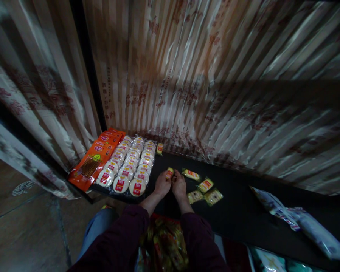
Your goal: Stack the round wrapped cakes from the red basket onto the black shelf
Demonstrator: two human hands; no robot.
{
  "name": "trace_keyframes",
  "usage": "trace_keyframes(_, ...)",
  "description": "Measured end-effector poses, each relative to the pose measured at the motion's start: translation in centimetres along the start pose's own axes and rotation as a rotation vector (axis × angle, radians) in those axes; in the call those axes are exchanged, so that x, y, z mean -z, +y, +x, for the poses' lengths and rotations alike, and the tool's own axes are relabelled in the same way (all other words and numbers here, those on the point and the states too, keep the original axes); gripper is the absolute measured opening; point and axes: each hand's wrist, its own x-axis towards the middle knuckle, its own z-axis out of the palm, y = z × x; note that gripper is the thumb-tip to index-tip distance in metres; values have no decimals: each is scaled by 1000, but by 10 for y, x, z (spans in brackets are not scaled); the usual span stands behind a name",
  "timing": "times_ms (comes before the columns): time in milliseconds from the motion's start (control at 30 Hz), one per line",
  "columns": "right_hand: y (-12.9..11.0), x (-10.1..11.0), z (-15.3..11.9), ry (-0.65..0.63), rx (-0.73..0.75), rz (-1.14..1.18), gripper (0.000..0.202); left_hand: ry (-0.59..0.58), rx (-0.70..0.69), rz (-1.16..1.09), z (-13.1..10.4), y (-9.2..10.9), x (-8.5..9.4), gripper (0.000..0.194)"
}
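Observation:
A small yellow snack packet (170,173) with a red and orange label is held upright just over the black shelf (238,211). My left hand (162,184) is closed around its left side. My right hand (179,185) has its fingers bent together at the packet's right edge, seemingly touching it. Several like packets, among them a yellow packet (206,184), lie loosely to the right of my right hand. Another yellow packet (159,149) stands at the back, beside rows of clear-wrapped round white crackers (137,187) with red labels, left of my hands.
Overlapping orange snack bags (94,160) fill the shelf's left end, by a dark metal post (90,64). Blue-and-white plastic packages (319,232) lie at the right. Below my forearms is a heap of yellow packets (170,241). Printed, pleated sheeting (164,94) hangs behind.

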Motion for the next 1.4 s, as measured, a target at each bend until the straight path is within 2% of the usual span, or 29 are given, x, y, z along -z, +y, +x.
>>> trace_keyframes(167, -8, 12, -25, -33, 66, -107, 57, 2, -108, 154, -26, -9, 9, 49)
trace_keyframes(233, -13, 17, -34, -84, 93, -167, 58, -14, -154, 192, -36, -12, 13, 52)
trace_keyframes(333, -18, 26, -45, -160, 125, -236, 54, -19, -188, 225, -47, -15, 18, 54)
trace_keyframes(500, -21, 40, -62, -204, 230, -308, 42, -71, -264, 226, -57, -16, 28, 57)
trace_keyframes(700, -22, 55, -77, -281, 207, -336, 57, -102, -219, 224, -63, -23, 31, 73)
trace_keyframes(800, -22, 57, -83, -324, 210, -366, 51, -118, -218, 197, -63, -29, 30, 76)
trace_keyframes(1033, -20, 55, -107, -267, 112, -367, 38, 46, -193, 150, -75, -38, 28, 64)
trace_keyframes(1233, -21, 51, -127, -192, 102, -355, 27, 212, -129, 0, -116, -43, 14, 61)
trace_keyframes(1400, -26, 47, -139, -197, 41, -313, 34, 222, -32, -219, -139, -38, 7, 46)
